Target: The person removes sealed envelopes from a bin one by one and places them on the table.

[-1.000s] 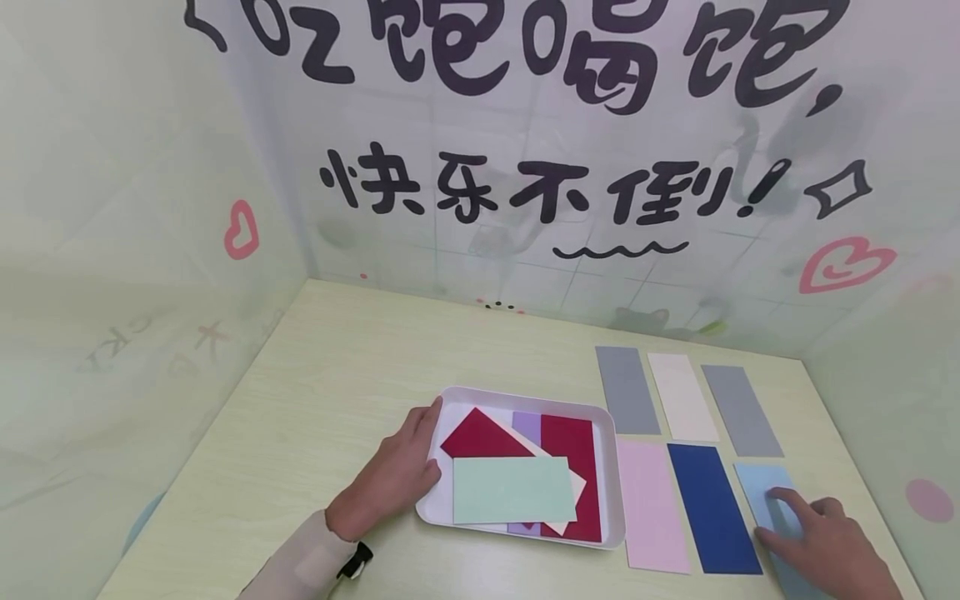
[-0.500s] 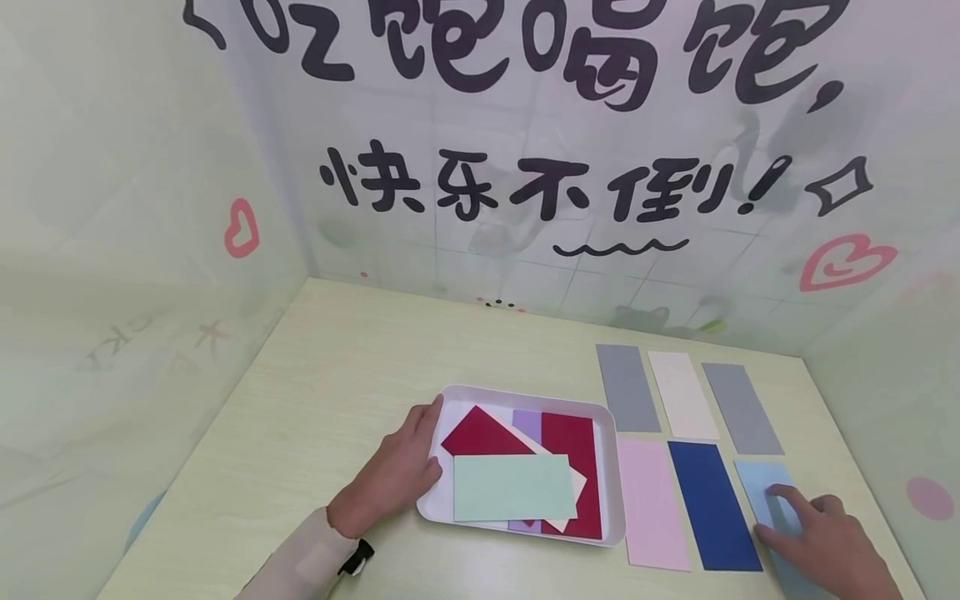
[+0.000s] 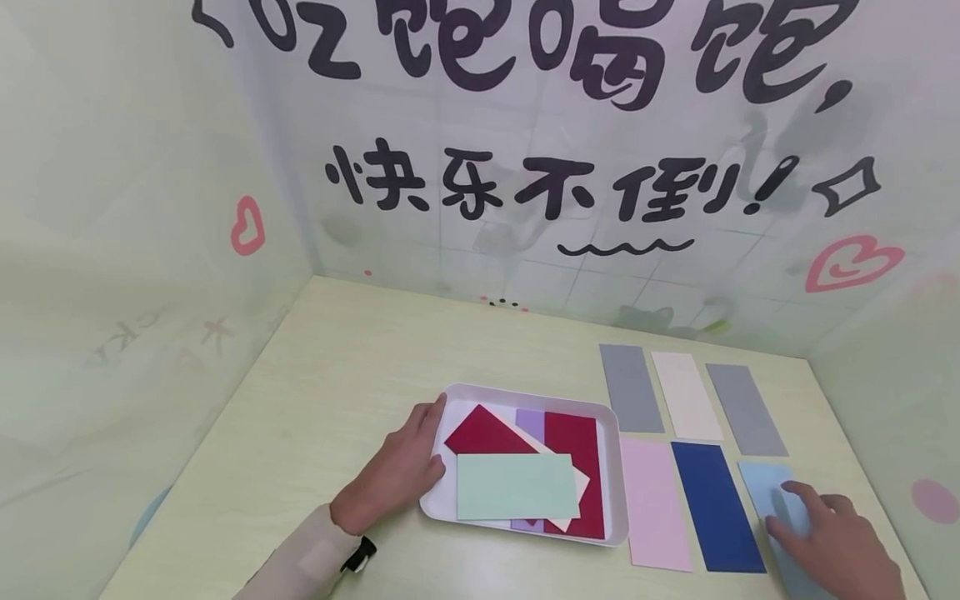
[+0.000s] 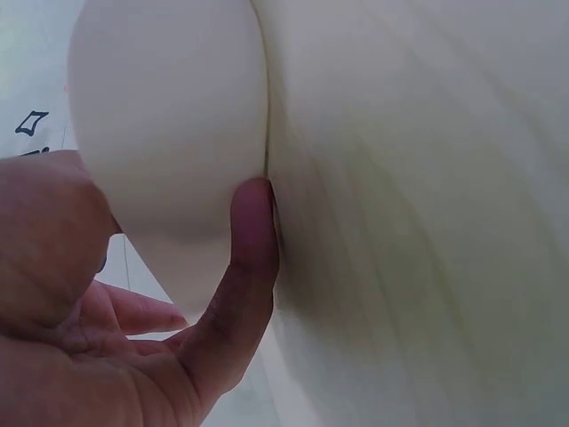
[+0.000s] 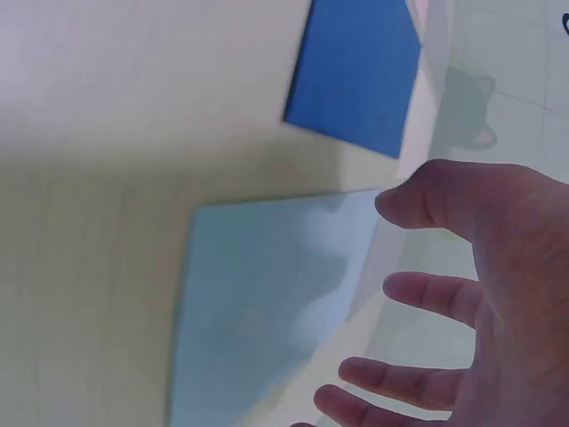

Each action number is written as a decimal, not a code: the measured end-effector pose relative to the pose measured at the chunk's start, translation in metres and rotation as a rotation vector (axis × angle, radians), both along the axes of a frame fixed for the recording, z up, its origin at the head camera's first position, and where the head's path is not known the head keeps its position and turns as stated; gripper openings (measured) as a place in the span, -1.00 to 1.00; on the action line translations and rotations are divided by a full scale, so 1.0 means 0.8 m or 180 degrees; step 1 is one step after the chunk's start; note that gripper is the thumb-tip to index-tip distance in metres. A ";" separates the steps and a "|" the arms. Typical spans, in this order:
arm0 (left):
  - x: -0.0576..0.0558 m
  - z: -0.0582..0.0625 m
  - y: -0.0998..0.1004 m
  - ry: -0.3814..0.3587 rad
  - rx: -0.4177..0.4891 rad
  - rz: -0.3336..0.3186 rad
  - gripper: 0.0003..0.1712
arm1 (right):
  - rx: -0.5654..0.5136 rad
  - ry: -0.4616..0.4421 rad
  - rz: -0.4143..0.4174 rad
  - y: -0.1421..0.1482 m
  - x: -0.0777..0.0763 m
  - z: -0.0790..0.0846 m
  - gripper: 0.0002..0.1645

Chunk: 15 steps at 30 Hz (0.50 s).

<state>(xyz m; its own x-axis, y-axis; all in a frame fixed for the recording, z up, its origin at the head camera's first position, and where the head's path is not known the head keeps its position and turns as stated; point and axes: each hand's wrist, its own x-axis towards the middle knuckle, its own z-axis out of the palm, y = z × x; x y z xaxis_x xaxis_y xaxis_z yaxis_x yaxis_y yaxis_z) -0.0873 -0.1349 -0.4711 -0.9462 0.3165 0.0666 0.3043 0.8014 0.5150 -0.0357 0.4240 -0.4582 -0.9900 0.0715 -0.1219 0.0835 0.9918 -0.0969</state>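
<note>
My left hand (image 3: pixel 393 462) grips the left end of the white tray (image 3: pixel 613 479), thumb and fingers at its edge. In the left wrist view a fingertip (image 4: pixel 253 213) presses the tray's outer side close to the tabletop. Inside the tray, a mint green card (image 3: pixel 517 487) lies on top of two dark red cards (image 3: pixel 577 442), a purple card (image 3: pixel 530 423) and a cream card. At the right, my right hand (image 3: pixel 840 533) is over a light blue card (image 3: pixel 763 483), fingers loosely spread and holding nothing. The card lies flat, its lower part hidden by that hand.
Two grey cards (image 3: pixel 632 387) flank an off-white card (image 3: pixel 686 396) in a back row right of the tray. In front lie a pink card (image 3: pixel 656 504) and a dark blue card (image 3: pixel 717 508). Printed plastic sheeting (image 3: pixel 480 275) walls the table on its back and sides.
My right hand has shifted slightly to the right over the light blue card. The view has moved a little. The left hand still holds the tray in place.
</note>
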 end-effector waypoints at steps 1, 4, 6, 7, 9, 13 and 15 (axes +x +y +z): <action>0.000 0.000 0.000 0.0012 0.0003 -0.0005 -0.11 | -0.0003 0.0120 -0.0014 -0.004 -0.001 0.003 -0.25; 0.000 0.002 0.000 0.0016 0.0007 -0.0004 -0.11 | -0.0089 0.0420 -0.0014 -0.022 -0.004 0.015 -0.35; 0.000 0.004 0.001 -0.0002 0.0009 0.0007 -0.11 | -0.0162 0.0493 0.0008 -0.040 -0.010 0.025 -0.37; 0.000 0.004 0.001 -0.0022 0.0008 0.0017 -0.11 | -0.0207 0.0519 0.0028 -0.049 -0.012 0.029 -0.37; 0.000 0.005 0.001 -0.0061 0.0017 0.0029 -0.10 | -0.0288 0.0561 0.0097 -0.071 -0.019 0.036 -0.37; 0.001 0.005 0.002 -0.0104 0.0022 0.0037 -0.10 | -0.0467 0.0930 0.0413 -0.118 -0.030 0.041 -0.44; 0.002 0.005 0.002 -0.0106 0.0027 0.0035 -0.10 | -0.0552 0.1077 0.0573 -0.141 -0.037 0.043 -0.45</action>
<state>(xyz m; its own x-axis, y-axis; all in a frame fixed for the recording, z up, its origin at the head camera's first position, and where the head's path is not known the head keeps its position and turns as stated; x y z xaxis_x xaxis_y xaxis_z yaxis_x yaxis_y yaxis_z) -0.0860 -0.1334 -0.4672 -0.9514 0.3058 0.0377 0.2782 0.8001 0.5315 -0.0654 0.3114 -0.4236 -0.9710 -0.0994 0.2173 -0.1549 0.9542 -0.2559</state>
